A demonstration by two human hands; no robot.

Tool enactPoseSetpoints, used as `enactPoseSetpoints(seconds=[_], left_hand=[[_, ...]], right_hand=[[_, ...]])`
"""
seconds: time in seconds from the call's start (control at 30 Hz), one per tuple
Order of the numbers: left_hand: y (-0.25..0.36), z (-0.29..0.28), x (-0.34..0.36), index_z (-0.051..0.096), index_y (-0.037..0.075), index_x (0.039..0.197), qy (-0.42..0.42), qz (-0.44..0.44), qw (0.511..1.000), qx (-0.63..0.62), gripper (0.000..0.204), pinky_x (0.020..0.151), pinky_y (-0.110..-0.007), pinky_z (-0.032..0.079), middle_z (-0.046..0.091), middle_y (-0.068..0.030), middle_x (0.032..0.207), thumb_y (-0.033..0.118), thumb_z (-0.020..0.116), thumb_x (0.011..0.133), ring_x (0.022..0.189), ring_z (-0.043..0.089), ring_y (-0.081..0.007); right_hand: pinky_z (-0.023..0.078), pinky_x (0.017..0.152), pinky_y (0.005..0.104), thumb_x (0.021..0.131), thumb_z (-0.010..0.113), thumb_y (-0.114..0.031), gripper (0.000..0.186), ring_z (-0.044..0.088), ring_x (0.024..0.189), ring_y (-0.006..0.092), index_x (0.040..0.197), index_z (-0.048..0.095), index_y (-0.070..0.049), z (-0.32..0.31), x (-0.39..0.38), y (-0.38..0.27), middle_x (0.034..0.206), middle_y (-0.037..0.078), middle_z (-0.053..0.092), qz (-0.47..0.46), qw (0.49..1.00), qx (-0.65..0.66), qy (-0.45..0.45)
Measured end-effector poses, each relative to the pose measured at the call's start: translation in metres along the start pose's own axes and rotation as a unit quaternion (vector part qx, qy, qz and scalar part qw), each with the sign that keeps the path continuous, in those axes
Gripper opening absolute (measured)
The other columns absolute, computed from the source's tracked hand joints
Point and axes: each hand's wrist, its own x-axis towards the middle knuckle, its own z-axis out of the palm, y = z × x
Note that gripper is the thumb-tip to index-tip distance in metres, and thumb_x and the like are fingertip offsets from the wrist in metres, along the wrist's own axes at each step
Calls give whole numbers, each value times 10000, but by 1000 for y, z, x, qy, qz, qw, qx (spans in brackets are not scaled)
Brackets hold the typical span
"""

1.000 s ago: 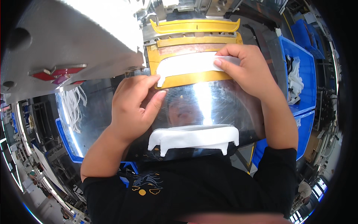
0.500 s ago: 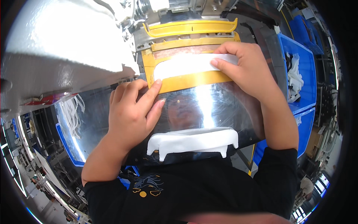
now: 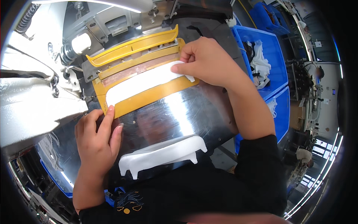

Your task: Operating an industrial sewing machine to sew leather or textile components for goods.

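Note:
A white fabric strip [image 3: 140, 84] lies lengthwise in the recess of a flat yellow template [image 3: 153, 100] on the shiny metal worktop. My right hand [image 3: 214, 63] pinches the strip's right end between thumb and bent fingers, and a small tab shows below them. My left hand [image 3: 95, 140] holds nothing; its index fingertip rests at the strip's lower left corner, on the template edge, with the thumb apart. Closer to me, several white shaped pieces [image 3: 160, 154] with short legs lie stacked at the worktop's front edge.
Behind the template stands a raised yellow bar [image 3: 134, 46] on a metal hinge plate. A white machine body [image 3: 37, 108] fills the left side. Blue bins [image 3: 274, 56] with white cloth stand at the right. White trimmings [image 3: 48, 151] hang at the lower left.
The view has turned and shifted, so the template appears tilted and further left. My right thumb and fingers have moved onto the strip's right end. My left fingertip stays at its left corner.

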Motion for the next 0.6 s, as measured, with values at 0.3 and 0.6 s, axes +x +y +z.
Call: enactPoseSetpoints(seconds=[0.3,0.6], left_hand=[[1,-2,1,762,54,1316,-7,-1,1000,-12,493,984,-454,483,638,-119,1212,195,844,851,1093,616,-317],[2,-7,0,753,15,1305,-18,-3,1000,-20,447,1005,-465,512,654,-168,1231,130,788,875,1126,624,-360]], right_hand=[[556,715,402,805,900,-329,361,710,774,290,812,708,-23,-24,-10,5,815,154,712,2,996,-91,-8],[558,686,327,795,945,-296,392,713,795,209,962,728,-16,-32,-2,34,878,121,740,-16,984,-104,140]])
